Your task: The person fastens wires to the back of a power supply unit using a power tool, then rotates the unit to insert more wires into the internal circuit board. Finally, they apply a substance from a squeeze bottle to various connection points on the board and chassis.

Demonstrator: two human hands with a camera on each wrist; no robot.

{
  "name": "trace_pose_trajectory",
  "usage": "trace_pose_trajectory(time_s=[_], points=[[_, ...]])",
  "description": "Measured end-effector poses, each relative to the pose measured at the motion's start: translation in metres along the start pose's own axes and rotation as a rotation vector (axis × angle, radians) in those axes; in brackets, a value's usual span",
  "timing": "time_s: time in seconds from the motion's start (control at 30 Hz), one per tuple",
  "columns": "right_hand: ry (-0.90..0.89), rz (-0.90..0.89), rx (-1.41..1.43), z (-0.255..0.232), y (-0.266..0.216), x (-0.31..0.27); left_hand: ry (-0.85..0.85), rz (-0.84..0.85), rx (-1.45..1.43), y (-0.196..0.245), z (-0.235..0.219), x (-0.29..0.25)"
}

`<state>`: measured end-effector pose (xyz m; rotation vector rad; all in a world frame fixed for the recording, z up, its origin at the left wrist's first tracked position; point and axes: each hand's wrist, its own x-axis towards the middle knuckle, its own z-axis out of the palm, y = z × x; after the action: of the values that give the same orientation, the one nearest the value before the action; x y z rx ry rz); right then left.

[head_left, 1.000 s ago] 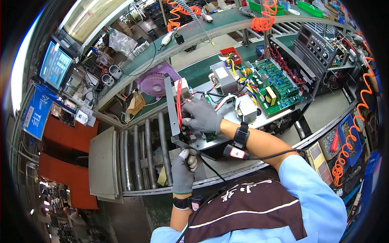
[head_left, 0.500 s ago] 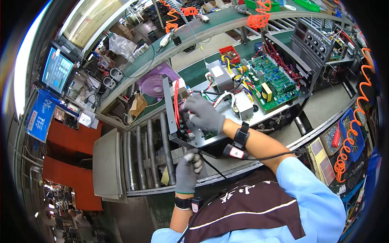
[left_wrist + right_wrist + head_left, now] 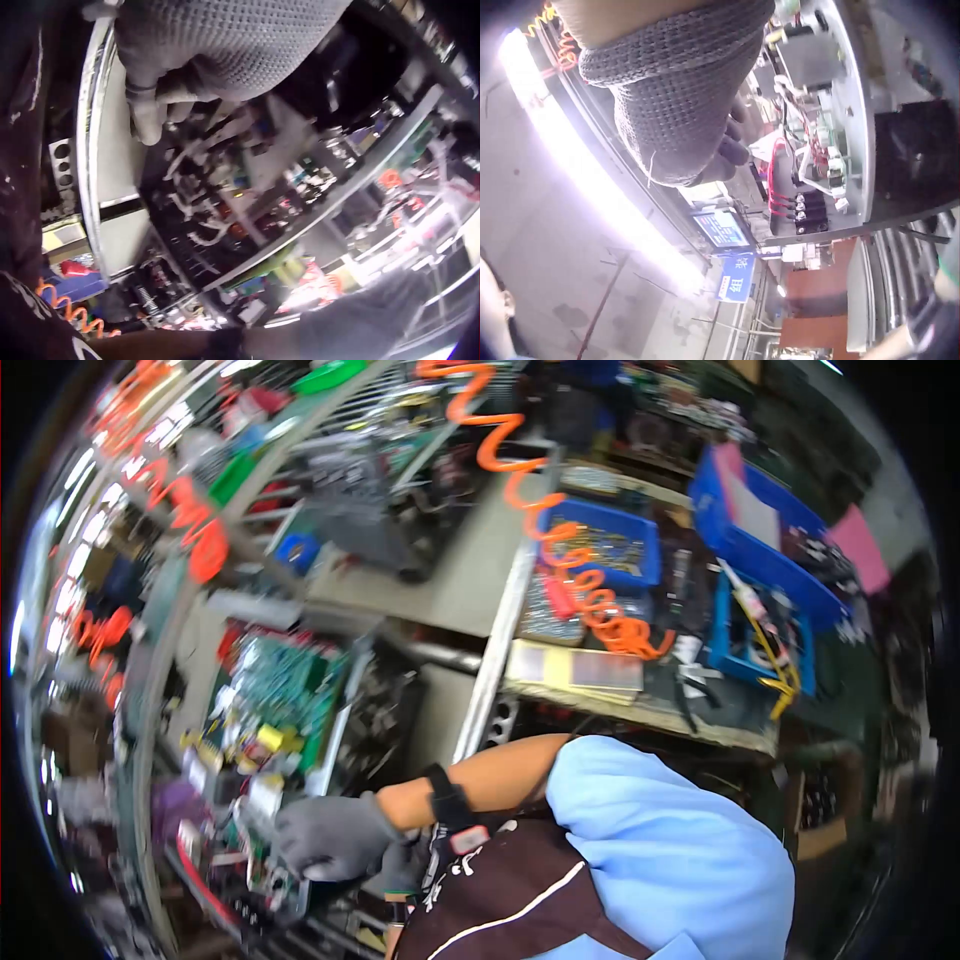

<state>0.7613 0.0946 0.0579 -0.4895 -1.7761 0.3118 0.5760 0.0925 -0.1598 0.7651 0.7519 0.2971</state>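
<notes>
My right hand (image 3: 335, 838), in a grey knit glove, is over the wired end of an open welding machine chassis (image 3: 861, 112). In the right wrist view its fingers (image 3: 733, 154) curl inward, and I cannot tell whether they hold anything. Red wires (image 3: 774, 161) run to a row of black terminals (image 3: 802, 210) beyond them. The green circuit board (image 3: 285, 685) is blurred in the head view. My left hand (image 3: 232, 49), also gloved, has its fingers hanging loosely bent near the chassis; nothing shows in them. In the head view the right wrist partly hides it.
A second grey machine (image 3: 365, 510) stands farther along the line. Blue bins (image 3: 605, 540) of small hardware line the right side, with an orange coiled hose (image 3: 520, 490) hanging across them. Metal rollers (image 3: 900, 277) lie past the chassis end.
The head view has swung to the right and blurred, so the chassis now appears at lower left and the hardware bins near the middle. The right hand remains over the chassis's wired end.
</notes>
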Motion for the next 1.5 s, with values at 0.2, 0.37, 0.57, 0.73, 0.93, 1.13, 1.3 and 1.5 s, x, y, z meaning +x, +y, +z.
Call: trace_pose_trajectory(time_s=[0.2,0.37,0.57,0.73,0.93,1.13,1.3,1.5], points=[[-0.01,0.921,-0.163,-0.17,-0.057,-0.189,-0.177,-0.431,0.134,0.048,0.156,0.113],[0.469,1.331,-0.078,-0.23,-0.168,-0.28,-0.597,-0.104,0.643,0.044,0.268,0.204],[0.503,1.364,-0.024,-0.238,-0.167,-0.264,-0.291,-0.298,0.132,-0.005,0.287,0.296],[0.182,1.186,0.141,-0.263,-0.099,-0.173,-0.394,0.403,0.842,0.09,0.272,0.185],[-0.306,0.546,0.382,-0.248,0.001,0.04,0.951,1.216,1.217,0.193,0.208,-0.057],[-0.546,0.372,-0.226,-0.126,0.19,0.251,1.992,0.534,1.57,0.214,0.121,-0.17],[-0.568,0.275,-1.032,-0.097,0.385,0.308,1.877,0.513,1.652,0.22,0.084,-0.171],[-0.369,0.492,-1.324,-0.139,0.546,0.29,1.792,0.538,1.436,0.228,0.082,-0.171]])
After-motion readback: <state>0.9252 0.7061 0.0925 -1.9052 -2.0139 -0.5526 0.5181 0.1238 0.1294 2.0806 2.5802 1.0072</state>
